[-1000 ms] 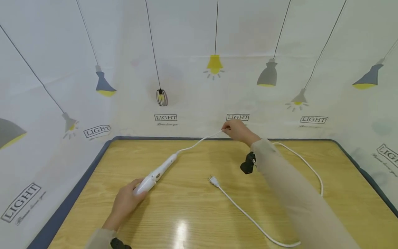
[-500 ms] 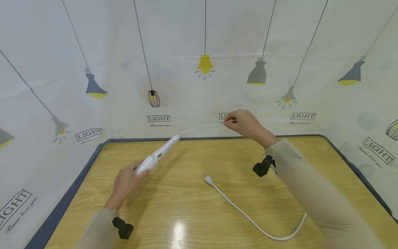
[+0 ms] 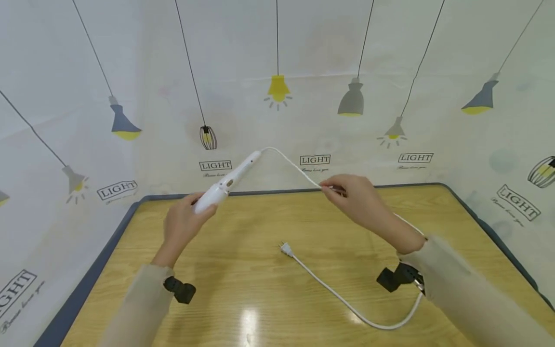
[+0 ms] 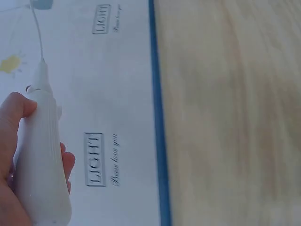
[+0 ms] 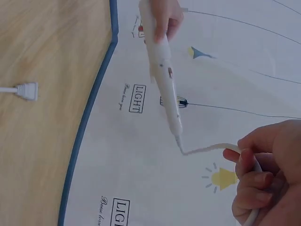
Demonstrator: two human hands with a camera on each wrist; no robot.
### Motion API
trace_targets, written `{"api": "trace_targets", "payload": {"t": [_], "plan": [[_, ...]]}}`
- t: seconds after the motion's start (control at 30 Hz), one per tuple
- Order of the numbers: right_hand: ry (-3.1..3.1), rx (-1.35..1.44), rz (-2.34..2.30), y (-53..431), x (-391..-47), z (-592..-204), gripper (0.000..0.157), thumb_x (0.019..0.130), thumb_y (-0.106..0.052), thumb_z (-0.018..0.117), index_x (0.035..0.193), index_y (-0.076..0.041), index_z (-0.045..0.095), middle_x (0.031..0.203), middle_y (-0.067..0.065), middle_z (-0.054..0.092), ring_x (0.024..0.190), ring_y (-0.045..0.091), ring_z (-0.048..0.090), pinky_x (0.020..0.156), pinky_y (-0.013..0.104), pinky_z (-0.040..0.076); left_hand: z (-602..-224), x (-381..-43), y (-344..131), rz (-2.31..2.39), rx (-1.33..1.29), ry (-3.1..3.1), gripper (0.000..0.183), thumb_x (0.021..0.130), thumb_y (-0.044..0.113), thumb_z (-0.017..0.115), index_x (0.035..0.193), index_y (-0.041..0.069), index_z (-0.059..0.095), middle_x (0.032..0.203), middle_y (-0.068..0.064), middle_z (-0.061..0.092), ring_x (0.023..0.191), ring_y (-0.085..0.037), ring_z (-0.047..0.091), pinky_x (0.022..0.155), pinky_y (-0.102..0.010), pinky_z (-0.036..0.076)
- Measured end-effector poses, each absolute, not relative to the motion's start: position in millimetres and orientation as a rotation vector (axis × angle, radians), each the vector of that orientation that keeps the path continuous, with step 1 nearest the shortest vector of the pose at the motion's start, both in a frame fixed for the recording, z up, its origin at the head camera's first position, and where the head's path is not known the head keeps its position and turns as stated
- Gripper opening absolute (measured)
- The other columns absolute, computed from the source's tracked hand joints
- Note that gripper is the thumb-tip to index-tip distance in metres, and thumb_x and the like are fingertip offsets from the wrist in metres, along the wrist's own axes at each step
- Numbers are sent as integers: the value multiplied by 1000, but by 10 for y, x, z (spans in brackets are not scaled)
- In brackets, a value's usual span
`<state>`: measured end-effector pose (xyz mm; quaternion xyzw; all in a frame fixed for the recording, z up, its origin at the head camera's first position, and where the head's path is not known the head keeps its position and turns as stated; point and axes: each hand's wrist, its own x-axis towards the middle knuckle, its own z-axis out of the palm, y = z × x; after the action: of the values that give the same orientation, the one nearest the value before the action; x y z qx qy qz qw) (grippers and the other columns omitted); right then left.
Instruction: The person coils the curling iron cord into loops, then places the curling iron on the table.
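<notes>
White handheld device (image 3: 212, 197), raised over the desk (image 3: 243, 289) at far left; our left grip (image 3: 184, 222) clamps it, our right grip (image 3: 357, 200) pinches its cord (image 3: 291, 162). We judge cord handling in hand; next move likely calls for gentle slack.

Head view: high, facing forward-down; wrist views: close, scene sideways; head, right wrist share plug (image 3: 286, 249).
</notes>
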<state>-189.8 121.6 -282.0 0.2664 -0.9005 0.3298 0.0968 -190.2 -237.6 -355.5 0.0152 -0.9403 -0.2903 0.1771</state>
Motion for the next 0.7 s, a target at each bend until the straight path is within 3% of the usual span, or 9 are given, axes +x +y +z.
{"api": "trace_targets", "payload": {"t": [0.07,0.2,0.43,0.6,0.7], "plan": [[-2644,792,1068,1257,-1778,-2881,20,91,-9,55,105,-2,68,67,2,57,55,10,45,51,26,40,-3451,-1921,-2342,-842,-3,-2631,47,81,40,66,119,12,62,102,-12,65,74,-25,57,58,-37,43],[-2553,858,1312,1351,-1620,-3033,21,90,-5,56,108,-1,67,57,-3,46,45,7,31,42,24,30,-3257,-1952,-2243,-935,-95,-2575,46,82,38,67,119,12,62,105,-11,65,80,-26,58,64,-41,45],[-2572,984,1586,1447,-1619,-3275,25,90,-4,57,114,1,64,71,2,60,50,7,38,42,23,34,-2975,-1908,-2062,-1395,-311,-2448,44,82,25,69,121,6,60,113,-14,62,89,-23,59,69,-33,50],[-2640,1060,1570,1457,-1757,-3399,26,89,-4,58,114,0,64,80,2,64,60,8,49,48,24,39,-2868,-1818,-1987,-1632,-493,-2365,40,82,15,70,118,2,61,110,-14,63,83,-19,62,65,-28,52],[-2640,1146,1503,1434,-1863,-3433,24,88,-3,59,111,0,66,84,2,66,64,9,51,51,24,41,-2842,-1737,-1975,-1698,-609,-2339,38,80,8,70,116,0,62,106,-7,66,80,-18,63,64,-30,52]]}}
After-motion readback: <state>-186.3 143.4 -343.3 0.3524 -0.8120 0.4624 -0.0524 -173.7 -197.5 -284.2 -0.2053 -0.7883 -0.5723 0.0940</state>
